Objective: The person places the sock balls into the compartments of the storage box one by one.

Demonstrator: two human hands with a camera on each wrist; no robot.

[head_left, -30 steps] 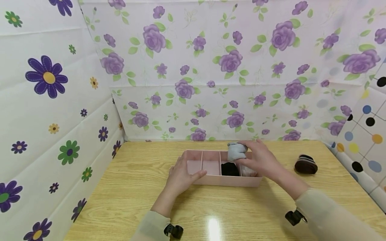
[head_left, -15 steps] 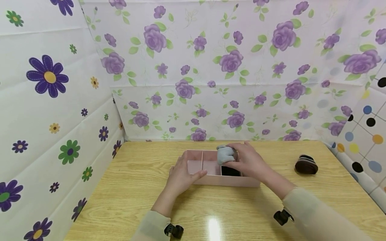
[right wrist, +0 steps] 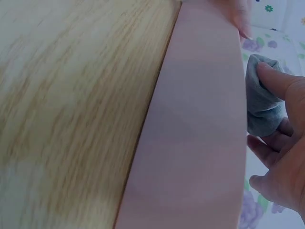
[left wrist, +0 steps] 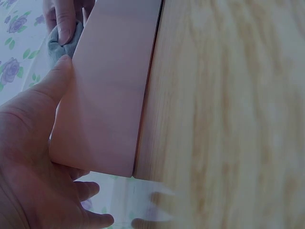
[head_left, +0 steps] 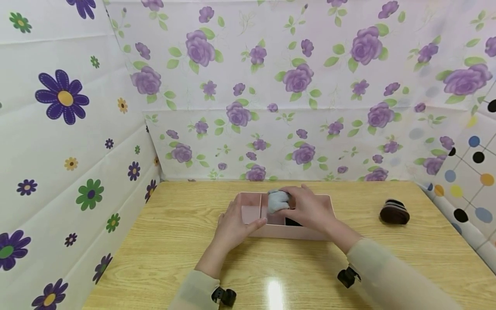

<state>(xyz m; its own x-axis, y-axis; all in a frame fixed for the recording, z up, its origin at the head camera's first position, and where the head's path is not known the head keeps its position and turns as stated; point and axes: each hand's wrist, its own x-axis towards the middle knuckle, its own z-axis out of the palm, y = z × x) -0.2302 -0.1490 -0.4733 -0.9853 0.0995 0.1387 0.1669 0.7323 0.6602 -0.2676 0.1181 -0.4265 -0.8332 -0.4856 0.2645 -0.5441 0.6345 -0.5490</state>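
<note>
Bracing the pink box [head_left: 290,233] with our left hand [head_left: 231,226], thumb along its front, we pinch the grey-blue bundle [head_left: 277,202] in our right hand [head_left: 308,210] over the second compartment [head_left: 274,219] from the left; too loose a pinch could let it unroll, and too low a path could snag the divider [head_left: 260,207] and shift the box

The table [head_left: 174,215] looks like wood, with wavy lines in it, and it is smooth and shiny, with one bright spot of light. The pink box [head_left: 286,232] looks like smooth, hard plastic and is not very shiny. The grey bundle [head_left: 277,201] is soft, wrinkly cloth with no shine. The brown roll [head_left: 394,213] looks like cloth too. The flowery sheet [head_left: 263,92] looks thin and smooth, with creases.
</note>
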